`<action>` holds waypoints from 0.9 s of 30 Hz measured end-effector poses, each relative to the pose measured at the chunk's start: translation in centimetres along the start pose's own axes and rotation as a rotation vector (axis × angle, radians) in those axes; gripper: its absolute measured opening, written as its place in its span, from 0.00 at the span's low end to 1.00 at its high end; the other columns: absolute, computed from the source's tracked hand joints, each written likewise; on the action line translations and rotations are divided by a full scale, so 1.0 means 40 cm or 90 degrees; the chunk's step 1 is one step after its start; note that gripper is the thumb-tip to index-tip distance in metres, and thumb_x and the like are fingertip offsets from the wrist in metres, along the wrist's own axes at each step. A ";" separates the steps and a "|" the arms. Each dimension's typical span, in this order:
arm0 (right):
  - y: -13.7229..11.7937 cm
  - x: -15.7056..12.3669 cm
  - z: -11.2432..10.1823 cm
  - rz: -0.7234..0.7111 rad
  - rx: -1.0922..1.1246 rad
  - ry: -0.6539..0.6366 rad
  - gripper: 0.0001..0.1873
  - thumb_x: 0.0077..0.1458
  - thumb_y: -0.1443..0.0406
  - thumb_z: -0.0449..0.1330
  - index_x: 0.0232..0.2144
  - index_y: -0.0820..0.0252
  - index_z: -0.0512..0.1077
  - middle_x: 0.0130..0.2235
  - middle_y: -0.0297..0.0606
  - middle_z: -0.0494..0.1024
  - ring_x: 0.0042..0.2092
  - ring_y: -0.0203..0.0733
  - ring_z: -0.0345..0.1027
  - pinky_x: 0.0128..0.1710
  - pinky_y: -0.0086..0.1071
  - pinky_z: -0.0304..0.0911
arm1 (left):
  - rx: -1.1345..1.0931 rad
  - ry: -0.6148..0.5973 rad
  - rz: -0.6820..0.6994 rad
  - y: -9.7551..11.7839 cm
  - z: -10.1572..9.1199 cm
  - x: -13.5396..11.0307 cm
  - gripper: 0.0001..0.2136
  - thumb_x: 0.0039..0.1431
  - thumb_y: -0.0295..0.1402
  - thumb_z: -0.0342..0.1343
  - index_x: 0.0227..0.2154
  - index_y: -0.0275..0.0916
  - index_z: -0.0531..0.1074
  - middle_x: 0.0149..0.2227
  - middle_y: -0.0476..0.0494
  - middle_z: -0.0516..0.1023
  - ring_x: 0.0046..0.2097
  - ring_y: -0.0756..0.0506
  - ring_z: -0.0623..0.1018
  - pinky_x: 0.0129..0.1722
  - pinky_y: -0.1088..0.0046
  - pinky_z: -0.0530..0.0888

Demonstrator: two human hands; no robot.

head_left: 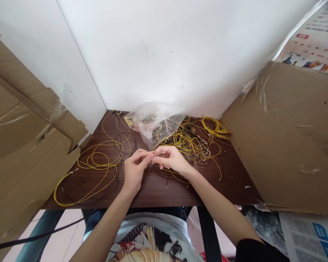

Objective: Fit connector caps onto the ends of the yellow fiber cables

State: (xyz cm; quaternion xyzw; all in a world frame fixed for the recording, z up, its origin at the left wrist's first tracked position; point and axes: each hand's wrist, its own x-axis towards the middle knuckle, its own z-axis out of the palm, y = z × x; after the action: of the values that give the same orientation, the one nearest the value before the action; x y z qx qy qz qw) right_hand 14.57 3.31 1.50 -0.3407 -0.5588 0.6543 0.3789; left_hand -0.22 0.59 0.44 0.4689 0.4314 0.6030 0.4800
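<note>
Both hands meet over the middle of the dark brown table. My left hand (136,167) is closed in a pinch, thumb against forefinger. Its fingertips touch those of my right hand (168,158), which is pinched as well. Between them is the end of a thin wire (154,151), mostly hidden by the fingers; a small dark reddish bit of it shows. Just beyond and to the right of my right hand lies a tangled heap of yellow and black wires (190,140) with small pale end pieces. Loose yellow wires (98,165) spread in wide loops left of my left hand.
A clear plastic bag (160,118) with yellow and dark contents lies at the back. Beside it is a coiled yellow bundle (214,127). Cardboard walls (284,145) flank the brown table (164,198), and a white wall (164,54) closes the back.
</note>
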 end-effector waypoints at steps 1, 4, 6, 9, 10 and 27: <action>0.000 0.000 0.001 -0.003 0.003 -0.001 0.12 0.45 0.59 0.66 0.28 0.62 0.70 0.27 0.33 0.75 0.20 0.27 0.63 0.14 0.20 0.48 | 0.002 0.000 0.004 0.000 0.000 -0.001 0.03 0.48 0.33 0.64 0.26 0.40 0.79 0.27 0.48 0.73 0.28 0.52 0.68 0.25 0.76 0.62; 0.000 0.002 0.005 -0.009 0.015 -0.002 0.12 0.45 0.60 0.65 0.27 0.62 0.69 0.26 0.32 0.75 0.20 0.27 0.64 0.14 0.20 0.49 | 0.013 0.001 0.015 0.000 0.001 -0.002 0.03 0.49 0.33 0.63 0.27 0.40 0.79 0.28 0.48 0.74 0.29 0.52 0.69 0.26 0.76 0.63; -0.003 0.003 0.008 -0.011 0.026 0.007 0.12 0.45 0.60 0.65 0.27 0.62 0.68 0.25 0.31 0.74 0.20 0.28 0.64 0.13 0.20 0.49 | 0.016 0.009 0.018 -0.001 0.000 -0.001 0.03 0.50 0.33 0.63 0.27 0.40 0.79 0.28 0.48 0.74 0.29 0.52 0.69 0.26 0.76 0.63; -0.011 0.004 0.008 -0.017 0.041 0.048 0.14 0.45 0.59 0.66 0.27 0.61 0.67 0.26 0.32 0.75 0.20 0.29 0.66 0.12 0.20 0.49 | 0.026 0.018 0.014 -0.005 -0.002 0.000 0.04 0.51 0.33 0.62 0.28 0.39 0.78 0.28 0.48 0.74 0.29 0.52 0.69 0.26 0.76 0.63; -0.014 0.004 0.007 -0.023 0.045 0.067 0.14 0.45 0.58 0.66 0.27 0.61 0.67 0.26 0.33 0.75 0.21 0.29 0.66 0.13 0.20 0.50 | 0.037 0.018 0.013 -0.005 -0.003 0.000 0.05 0.51 0.34 0.62 0.28 0.38 0.77 0.29 0.48 0.74 0.29 0.51 0.69 0.26 0.76 0.63; -0.046 -0.005 -0.033 -0.019 0.401 0.156 0.09 0.45 0.63 0.68 0.30 0.61 0.76 0.30 0.33 0.78 0.31 0.29 0.71 0.29 0.21 0.64 | 0.580 -0.208 0.410 0.009 -0.033 -0.077 0.03 0.58 0.26 0.56 0.31 0.39 0.74 0.31 0.47 0.72 0.34 0.50 0.69 0.32 0.75 0.66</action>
State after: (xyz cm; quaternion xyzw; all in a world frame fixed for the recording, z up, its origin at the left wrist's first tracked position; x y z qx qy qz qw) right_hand 16.01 3.90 3.14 -0.2742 -0.2844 0.7435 0.5396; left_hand -1.29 -2.59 0.08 0.8228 0.4031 0.3921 0.0826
